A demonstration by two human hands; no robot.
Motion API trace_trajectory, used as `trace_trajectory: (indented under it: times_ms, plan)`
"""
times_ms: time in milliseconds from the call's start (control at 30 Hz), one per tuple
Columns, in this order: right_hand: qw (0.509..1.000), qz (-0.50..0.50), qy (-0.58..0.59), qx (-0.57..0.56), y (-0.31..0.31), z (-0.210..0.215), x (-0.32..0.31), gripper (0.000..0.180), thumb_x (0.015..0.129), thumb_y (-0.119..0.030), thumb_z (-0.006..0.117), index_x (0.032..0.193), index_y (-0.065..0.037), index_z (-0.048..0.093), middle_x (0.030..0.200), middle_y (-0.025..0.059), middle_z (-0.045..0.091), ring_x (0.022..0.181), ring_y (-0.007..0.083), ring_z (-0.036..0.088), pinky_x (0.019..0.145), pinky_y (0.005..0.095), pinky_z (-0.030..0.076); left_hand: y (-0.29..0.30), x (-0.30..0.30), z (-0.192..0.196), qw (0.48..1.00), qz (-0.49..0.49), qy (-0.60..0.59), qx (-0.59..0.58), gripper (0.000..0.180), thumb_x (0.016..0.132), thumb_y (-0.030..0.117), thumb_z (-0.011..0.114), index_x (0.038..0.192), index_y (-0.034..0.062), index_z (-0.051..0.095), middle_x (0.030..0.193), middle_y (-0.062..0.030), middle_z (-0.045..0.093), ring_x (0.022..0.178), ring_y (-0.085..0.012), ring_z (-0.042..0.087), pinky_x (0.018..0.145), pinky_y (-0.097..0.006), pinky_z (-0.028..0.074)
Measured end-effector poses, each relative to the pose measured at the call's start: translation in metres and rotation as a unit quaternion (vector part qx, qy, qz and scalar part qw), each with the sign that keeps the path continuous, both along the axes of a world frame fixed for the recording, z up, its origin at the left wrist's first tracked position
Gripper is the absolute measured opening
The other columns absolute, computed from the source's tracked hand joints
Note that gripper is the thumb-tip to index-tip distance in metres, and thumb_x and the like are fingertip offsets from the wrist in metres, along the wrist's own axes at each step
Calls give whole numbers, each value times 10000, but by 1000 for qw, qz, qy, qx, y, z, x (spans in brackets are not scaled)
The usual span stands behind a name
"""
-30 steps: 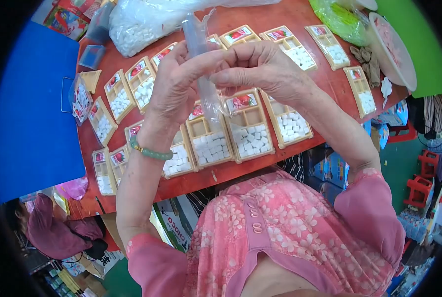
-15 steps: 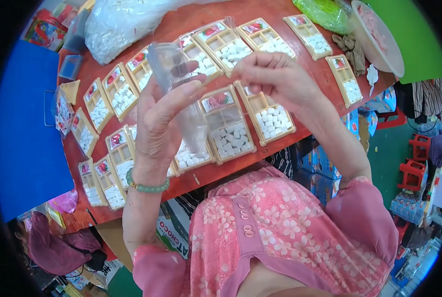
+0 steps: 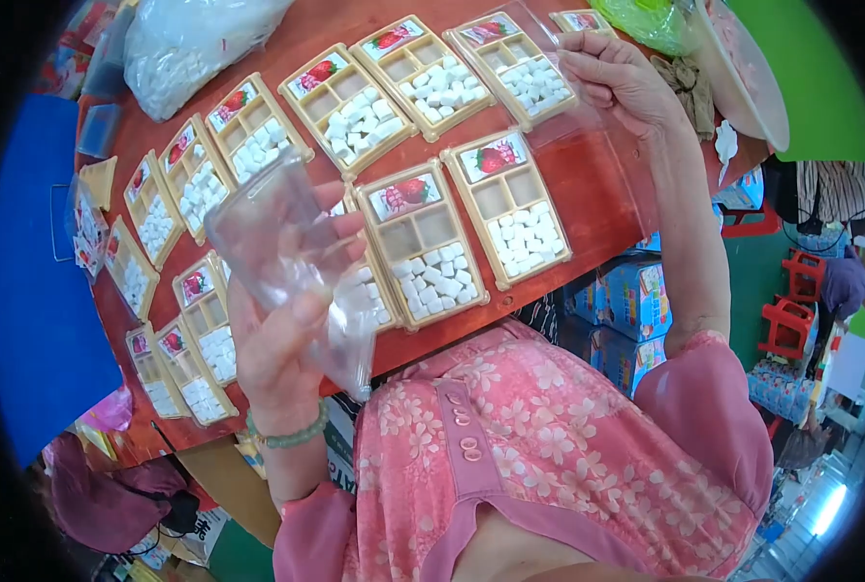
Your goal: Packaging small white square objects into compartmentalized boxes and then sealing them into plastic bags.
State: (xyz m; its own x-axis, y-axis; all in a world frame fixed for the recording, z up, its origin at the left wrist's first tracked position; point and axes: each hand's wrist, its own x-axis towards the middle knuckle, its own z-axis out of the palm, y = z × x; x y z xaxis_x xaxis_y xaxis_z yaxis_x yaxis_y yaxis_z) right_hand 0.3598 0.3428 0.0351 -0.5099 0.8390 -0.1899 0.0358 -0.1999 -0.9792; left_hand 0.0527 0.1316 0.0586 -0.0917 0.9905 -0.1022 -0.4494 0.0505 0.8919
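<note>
My left hand (image 3: 279, 354) grips several nested clear plastic lids (image 3: 302, 267), thumb on the near side and fingertips showing behind them. Farther off, at the upper right, my right hand (image 3: 619, 85) pinches the edge of a single clear plastic lid (image 3: 588, 126), partly over a beige tray (image 3: 520, 73). Closer to me lie another beige tray (image 3: 510, 209) and one beside it (image 3: 423, 242). Each has small compartments, a strawberry picture card at the far end and small white cubes at the near end. The left hand and lids partly hide one more tray.
More filled trays (image 3: 195, 184) stand in curved rows on the red table (image 3: 481, 126). A plastic bag of white pieces (image 3: 195, 48) sits at the far left. Toward the right are a brown cloth (image 3: 689, 97), a large pale basin (image 3: 743, 73) and a green plastic bag (image 3: 646, 21).
My right hand has moved outward to the upper right and now stretches a clear lid over a far tray. The left hand, with its lids, has shifted down and left.
</note>
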Motion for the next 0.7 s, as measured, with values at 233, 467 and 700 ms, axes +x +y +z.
trace_trajectory:
  times_ms: [233, 467, 700]
  plan:
    - [998, -3, -45, 40, 22, -7, -1, 209, 905, -100, 596, 1099, -24, 579, 801, -45, 570, 541, -10, 387, 476, 109, 299, -13, 7, -4, 999, 30, 12, -17, 854, 671, 300, 690, 1403, 17, 354, 1320, -207, 449, 1116, -298, 530, 975, -395, 429]
    - [992, 19, -124, 29, 29, -9, 4, 239, 905, -114, 600, 1121, -17, 567, 778, -43, 565, 556, -9, 408, 474, 126, 321, -13, 7, -13, 997, 49, -33, -40, 884, 622, 265, 697, 1399, 22, 350, 1310, -208, 450, 1118, -292, 529, 985, -392, 417]
    - [967, -11, -230, 106, 29, -13, 1, 295, 901, -177, 616, 1134, -2, 571, 845, -14, 587, 679, 23, 498, 587, 160, 409, -9, 7, -10, 995, 51, -75, -49, 917, 590, 214, 721, 1390, -9, 333, 1288, -209, 461, 1128, -290, 534, 994, -389, 411]
